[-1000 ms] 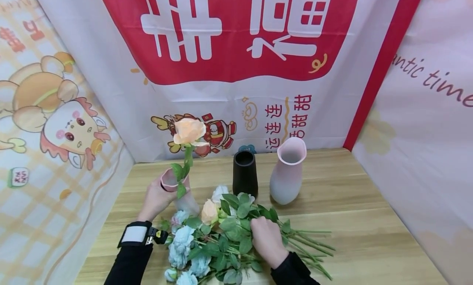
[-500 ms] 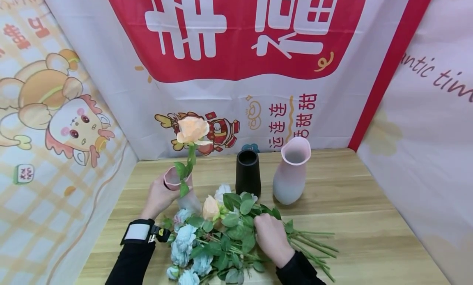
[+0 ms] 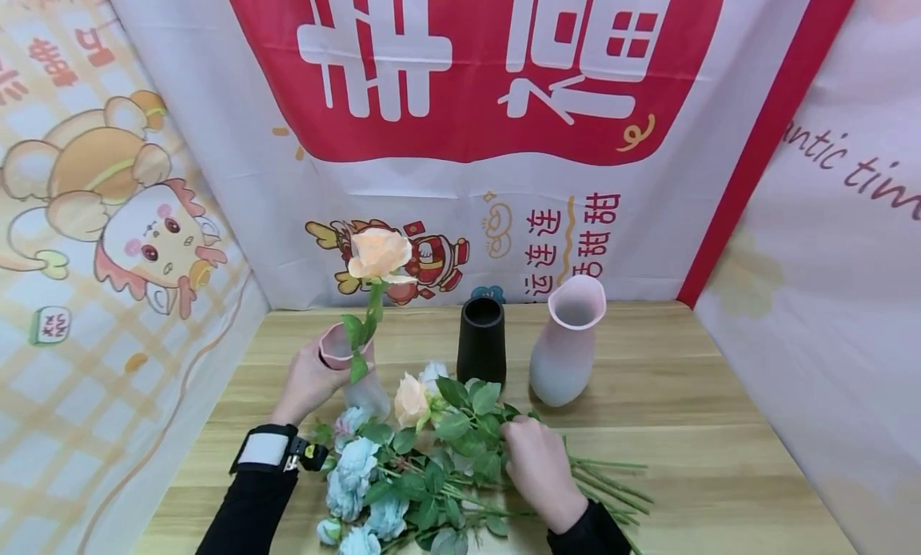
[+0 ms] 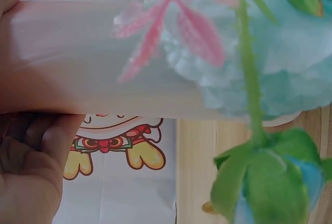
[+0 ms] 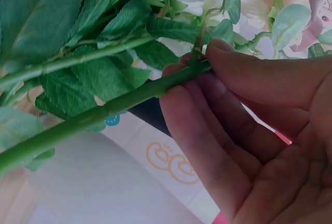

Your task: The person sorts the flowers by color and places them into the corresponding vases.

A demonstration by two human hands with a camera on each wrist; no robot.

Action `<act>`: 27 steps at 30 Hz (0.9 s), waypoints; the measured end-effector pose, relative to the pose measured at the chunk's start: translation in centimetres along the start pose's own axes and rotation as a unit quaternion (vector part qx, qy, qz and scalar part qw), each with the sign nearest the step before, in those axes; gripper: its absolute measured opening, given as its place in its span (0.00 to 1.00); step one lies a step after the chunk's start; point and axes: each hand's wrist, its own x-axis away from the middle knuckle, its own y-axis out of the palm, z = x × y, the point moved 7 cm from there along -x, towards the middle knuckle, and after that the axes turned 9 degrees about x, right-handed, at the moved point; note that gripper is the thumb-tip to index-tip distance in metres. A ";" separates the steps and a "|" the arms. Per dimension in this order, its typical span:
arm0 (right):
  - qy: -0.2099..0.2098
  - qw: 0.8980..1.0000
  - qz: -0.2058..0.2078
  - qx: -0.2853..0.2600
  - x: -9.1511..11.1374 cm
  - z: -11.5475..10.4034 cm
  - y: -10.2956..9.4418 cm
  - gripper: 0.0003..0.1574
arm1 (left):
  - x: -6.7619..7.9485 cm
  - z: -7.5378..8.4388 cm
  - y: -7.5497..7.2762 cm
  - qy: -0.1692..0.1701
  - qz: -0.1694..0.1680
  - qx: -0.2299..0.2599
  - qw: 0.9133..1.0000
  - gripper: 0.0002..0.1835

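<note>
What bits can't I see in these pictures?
Bottom of the tall peach rose: head view, hidden by its leaves and the held vase.
Left end of the stem in the right hand: right wrist view, cut by the edge.
End of the brown writing: head view, cut by the right edge.

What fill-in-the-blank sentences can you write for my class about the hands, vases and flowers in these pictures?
1. The number of peach flowers rising above the vase that the left hand grips is ____.
2. Of the three vases, the middle vase is coloured ____.
3. In the right wrist view, the right hand pinches a thick green ____.
4. In the head view, the blooms nearest the left wrist are light ____.

Missing words: one; black; stem; blue.
</note>
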 end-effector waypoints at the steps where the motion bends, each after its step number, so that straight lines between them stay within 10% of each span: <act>1: 0.000 1.000 0.004 0.001 0.0 0.1 -0.1 0.19 | 0.0 0.1 -0.1 0.001 -0.001 -0.001 1.000 0.43; 27: 0.000 0.996 0.087 0.002 0.0 1.6 -2.8 0.14 | -0.6 -0.9 1.7 -0.024 -0.057 0.148 0.987 0.44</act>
